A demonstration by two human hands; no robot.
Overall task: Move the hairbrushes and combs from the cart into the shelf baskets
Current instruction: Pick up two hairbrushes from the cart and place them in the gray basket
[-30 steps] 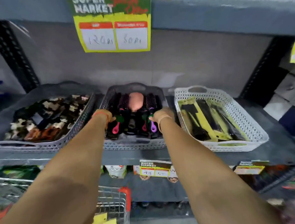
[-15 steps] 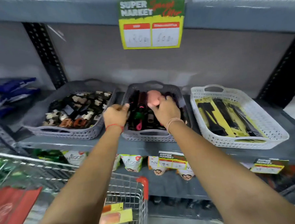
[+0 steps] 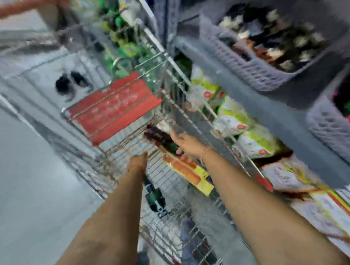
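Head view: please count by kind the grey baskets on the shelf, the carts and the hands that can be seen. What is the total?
Baskets: 2
Cart: 1
Hands: 2, left and right
Total: 5

The wire cart is open at the top, and both arms reach in from above. Inside it, the red fold-down seat flap blocks the far end. On the cart's floor, a dark round brush and a yellow-and-orange packet lie just under the right hand. Right of the cart, the grey shelf edge and its grey baskets overhang closely. Left of the cart, the floor lies open.
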